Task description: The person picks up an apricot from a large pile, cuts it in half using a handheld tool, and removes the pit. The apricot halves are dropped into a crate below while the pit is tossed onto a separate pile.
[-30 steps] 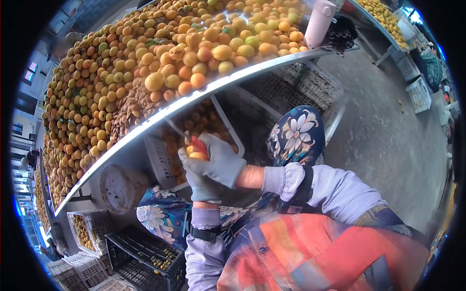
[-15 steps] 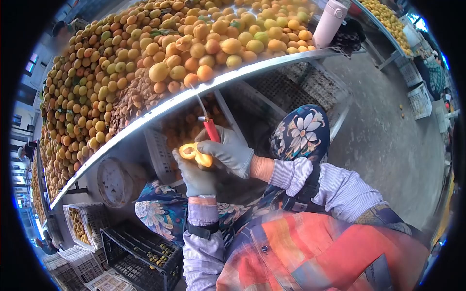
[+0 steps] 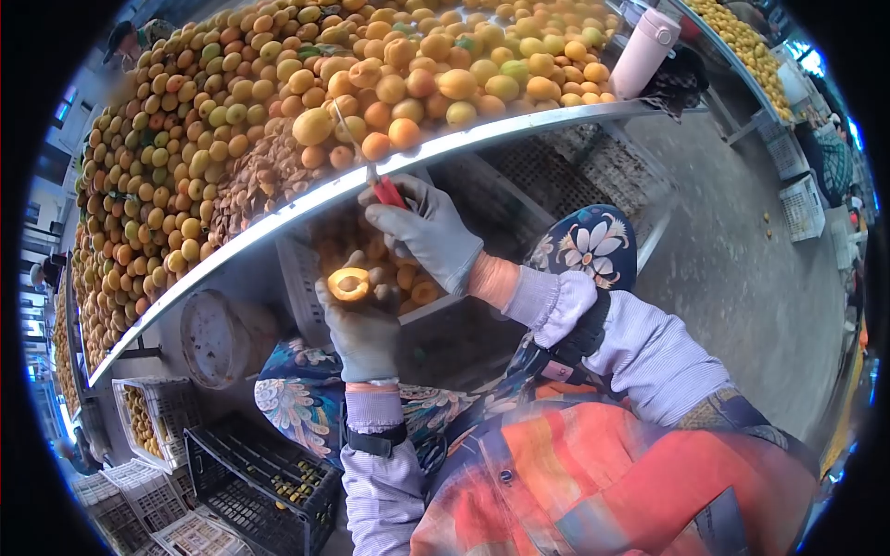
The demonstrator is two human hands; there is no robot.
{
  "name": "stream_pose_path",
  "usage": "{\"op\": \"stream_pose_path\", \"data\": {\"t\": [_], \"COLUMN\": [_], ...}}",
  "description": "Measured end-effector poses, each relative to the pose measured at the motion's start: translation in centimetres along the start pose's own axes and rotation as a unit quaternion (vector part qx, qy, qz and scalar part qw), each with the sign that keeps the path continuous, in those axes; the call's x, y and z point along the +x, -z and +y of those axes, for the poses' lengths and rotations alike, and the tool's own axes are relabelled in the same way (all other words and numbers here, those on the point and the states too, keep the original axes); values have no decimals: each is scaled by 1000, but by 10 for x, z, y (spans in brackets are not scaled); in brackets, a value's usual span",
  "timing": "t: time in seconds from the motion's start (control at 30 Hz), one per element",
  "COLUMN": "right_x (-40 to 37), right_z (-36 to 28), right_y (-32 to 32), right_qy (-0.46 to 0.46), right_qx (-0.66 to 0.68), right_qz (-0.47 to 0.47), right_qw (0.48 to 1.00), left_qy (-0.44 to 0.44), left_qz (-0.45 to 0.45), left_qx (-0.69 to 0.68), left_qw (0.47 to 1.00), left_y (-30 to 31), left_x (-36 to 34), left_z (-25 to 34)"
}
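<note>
My left hand (image 3: 360, 338), in a grey glove, holds an apricot half (image 3: 349, 279) near its fingertips, the cut face up with a brown centre. Above and to the right of it, my gloved right hand (image 3: 428, 232) is closed around the red handle of a knife (image 3: 389, 193). The thin blade points up over the metal table edge toward the apricots. Below both hands, a crate (image 3: 298, 287) of apricot pieces stands partly under the table.
Whole apricots (image 3: 204, 139) cover the table, with a heap of brown pits (image 3: 264, 185) near its metal rim (image 3: 278, 222). A pink flask (image 3: 646, 51) stands at the right. Below are a white bucket (image 3: 218, 338), a black crate (image 3: 250, 482) and a white crate (image 3: 802, 206).
My right hand has moved up and away from my left with the knife. The opened apricot between both hands is now one half in my left hand.
</note>
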State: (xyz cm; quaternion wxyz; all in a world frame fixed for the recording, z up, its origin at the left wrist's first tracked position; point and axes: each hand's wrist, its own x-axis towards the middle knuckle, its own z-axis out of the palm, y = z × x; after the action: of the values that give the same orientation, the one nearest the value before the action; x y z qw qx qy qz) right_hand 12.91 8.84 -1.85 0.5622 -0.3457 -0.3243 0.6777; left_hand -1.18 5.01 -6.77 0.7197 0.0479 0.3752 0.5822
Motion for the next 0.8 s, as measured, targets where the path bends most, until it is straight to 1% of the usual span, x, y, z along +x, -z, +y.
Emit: {"op": "stream_pose_path", "data": {"t": [0.07, 0.1, 0.13, 0.2, 0.23, 0.27, 0.3, 0.33, 0.37, 0.4, 0.5, 0.57, 0.6, 0.63, 0.67, 0.7, 0.73, 0.77, 0.8], "right_x": [1, 0, -2, -11, -14, -16, -20, -23, -26, -28, -35, -37, -36, -35, -34, -32, -30, -28, -28], "right_z": [-6, -12, -20, -29, -30, -31, -33, -32, -31, -31, -31, -28, -21, -16, -16, -19, -19, -15, -14], "right_y": [-3, -6, -8, -13, -12, -13, -18, -18, -17, -16, -10, -9, -9, -8, -3, 2, 8, 14, 17], "right_qy": [4, -16, -36, -44, -45, -46, -47, -47, -38, -29, -40, -40, -22, -2, 0, -57, -114, -107, -106], "right_qx": [24, 76, 127, 142, 142, 142, 158, 158, 119, 79, 58, 52, 56, 60, 61, 120, 179, 217, 218], "right_qz": [-10, -17, -24, -7, -14, -21, 0, 0, -3, -6, -3, -2, 25, 52, 53, 66, 79, 72, 74], "right_qw": [1000, 997, 991, 989, 989, 989, 986, 986, 992, 996, 998, 998, 998, 997, 997, 989, 974, 968, 967], "left_qy": [-8, 41, 43, 50, 15, 16, 41, 67, 87, 87, 102, 23, 25, -2, -29, -30, 5, 43, 45], "left_qz": [61, 30, 30, -21, 41, 41, 17, -7, 23, 23, 29, 76, 76, 64, 52, 51, 37, 24, 24], "left_qx": [14, 25, 25, 93, 101, 101, 112, 122, 102, 102, 107, 132, 134, 167, 201, 202, 191, 180, 182], "left_qw": [998, 998, 998, 994, 994, 994, 993, 990, 991, 991, 989, 988, 988, 984, 978, 978, 981, 982, 982], "left_y": [-24, -21, -16, -8, -40, -38, -37, -38, -41, -39, -16, 3, 5, 5, 5, 1, -3, -8, -15], "left_x": [-20, -23, -25, -27, -46, -47, -49, -51, -56, -55, -46, -34, -31, -27, -24, -27, -31, -37, -41], "left_z": [-2, -1, -4, -14, -15, -19, -22, -24, -27, -28, -40, -53, -57, -61, -63, -61, -59, -57, -55]}}
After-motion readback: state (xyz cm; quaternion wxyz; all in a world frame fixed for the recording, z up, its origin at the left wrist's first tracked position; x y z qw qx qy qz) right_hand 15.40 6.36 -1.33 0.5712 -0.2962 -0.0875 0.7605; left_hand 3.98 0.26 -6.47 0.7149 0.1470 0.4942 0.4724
